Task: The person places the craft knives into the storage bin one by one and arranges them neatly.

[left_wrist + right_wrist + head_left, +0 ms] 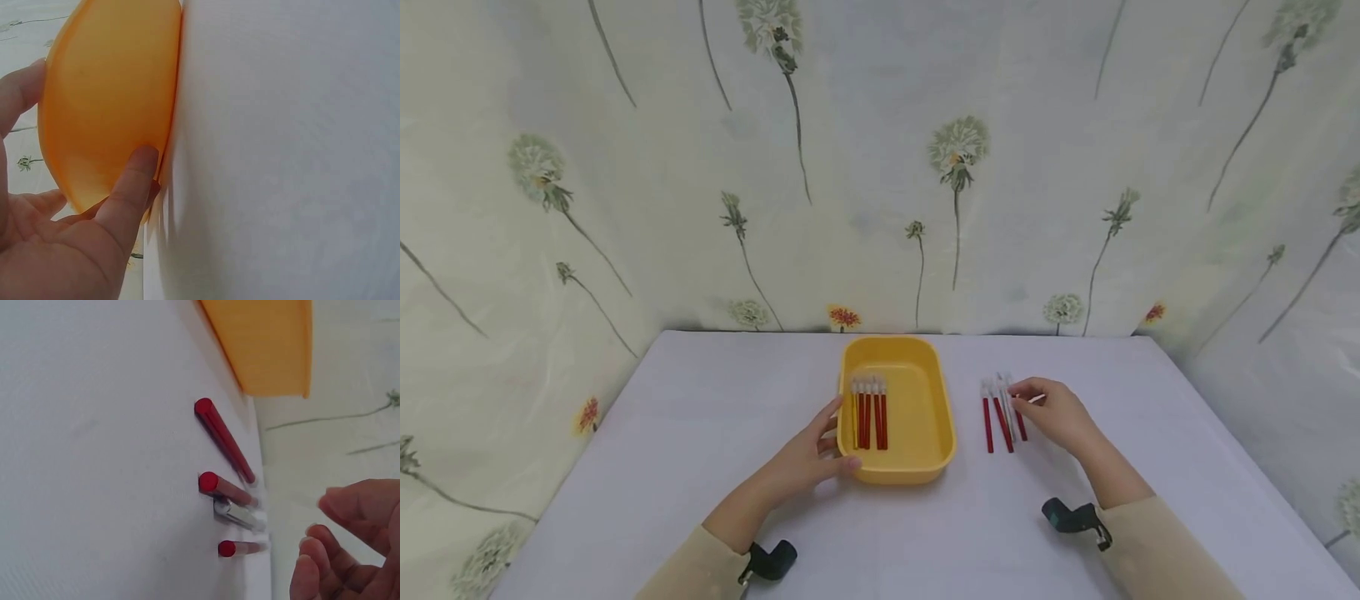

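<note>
My left hand (pixel 808 450) holds the left side of a yellow plastic tray (pixel 936 400), its thumb over the near-left rim. In the left wrist view its fingers (pixel 128 194) press against the tray's outer wall. Inside the tray, along its left half, lie several red pens (pixel 868 421) with clear caps and one gold pen (pixel 854 425). My right hand (pixel 1056 412) hovers by the rightmost of a few loose pens: red ones (pixel 988 425) and a silver one (pixel 234 512). In the right wrist view its thumb and fingers are apart, with nothing between them.
A white cloth covers the table (pixel 737 375). Behind and at both sides hangs a curtain (pixel 865 167) printed with dandelions. Dark wrist cameras (pixel 1075 517) are strapped at both sleeves.
</note>
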Demonstrator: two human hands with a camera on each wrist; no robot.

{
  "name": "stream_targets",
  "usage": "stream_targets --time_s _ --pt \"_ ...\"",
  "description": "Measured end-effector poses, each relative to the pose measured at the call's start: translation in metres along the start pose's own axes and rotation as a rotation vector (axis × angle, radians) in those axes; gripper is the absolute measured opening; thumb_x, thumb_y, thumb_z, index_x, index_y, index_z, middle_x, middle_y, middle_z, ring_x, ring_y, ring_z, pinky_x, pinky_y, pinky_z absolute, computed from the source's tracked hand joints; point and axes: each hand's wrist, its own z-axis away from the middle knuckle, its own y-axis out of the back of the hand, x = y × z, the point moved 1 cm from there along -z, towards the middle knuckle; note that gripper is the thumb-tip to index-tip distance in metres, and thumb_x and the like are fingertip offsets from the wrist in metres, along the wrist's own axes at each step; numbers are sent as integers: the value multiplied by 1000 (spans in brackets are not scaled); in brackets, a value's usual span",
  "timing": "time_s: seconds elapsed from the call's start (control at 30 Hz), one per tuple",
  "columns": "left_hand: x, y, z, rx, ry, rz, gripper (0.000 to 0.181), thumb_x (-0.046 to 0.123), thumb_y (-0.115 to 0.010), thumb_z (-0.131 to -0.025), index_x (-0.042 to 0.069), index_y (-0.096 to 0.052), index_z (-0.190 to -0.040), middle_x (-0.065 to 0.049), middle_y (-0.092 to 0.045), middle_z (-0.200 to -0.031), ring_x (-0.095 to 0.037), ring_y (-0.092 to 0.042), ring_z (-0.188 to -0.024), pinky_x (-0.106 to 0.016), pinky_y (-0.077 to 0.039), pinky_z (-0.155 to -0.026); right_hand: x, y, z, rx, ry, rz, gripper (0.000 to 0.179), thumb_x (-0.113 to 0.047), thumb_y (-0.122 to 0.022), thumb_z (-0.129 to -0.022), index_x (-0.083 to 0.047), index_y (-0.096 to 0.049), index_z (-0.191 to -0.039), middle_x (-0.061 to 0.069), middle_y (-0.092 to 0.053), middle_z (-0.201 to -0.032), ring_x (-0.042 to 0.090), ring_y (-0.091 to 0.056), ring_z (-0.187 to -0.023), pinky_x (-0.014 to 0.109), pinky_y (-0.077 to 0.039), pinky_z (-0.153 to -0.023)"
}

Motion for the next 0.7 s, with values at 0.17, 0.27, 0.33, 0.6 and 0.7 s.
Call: stream_targets --time_s 0.17,0.27,0.33,0.6,0.7 --pt "3 0 2 6 3 -12 106 43 -82 -82 29 -13 -162 -13 -35 -158 -35 -42 -140 -54 -41 -108 7 0 -5 -5 -7 -5 29 -17 -65 -98 -1 -67 -121 19 -66 -113 33 -60 -101 42 -55 -78" --pt "4 0 2 8 4 -18 106 42 -82 -82 29 -14 -162 -13 -35 -158 -35 -42 -140 -54 -41 -108 11 -1 -8 -19 -32 -10 29 -17 -65 -98 -1 -67 -122 20 -65 -113 35 -60 -103 42 -56 -79" --pt "4 0 2 10 4 -21 106 42 -82 -82 29 -14 -162 -13 -35 -158 -35 -42 -140 -54 -41 -108 14 -2 -11 -28 -49 -16 30 -17 -65 -98 -1 -66 -122 21 -64 -114 36 -59 -103 41 -56 -79" --pt "3 -1 1 11 7 -19 106 42 -83 -81 29 -14 -162 -13 -35 -158 -36 -43 -140 -54 -43 -107 26 -8 -18 -47 -64 -10 27 -14 -64 -97 1 -66 -120 21 -64 -110 34 -60 -98 41 -54 -75" --pt "3 -1 1 9 8 -22 106 42 -83 -82 29 -14 -162 -14 -35 -158 -36 -43 -140 -54 -43 -107 28 -9 -19 -57 -68 -9 26 -13 -64 -97 1 -66 -119 21 -64 -109 33 -60 -96 41 -53 -75"
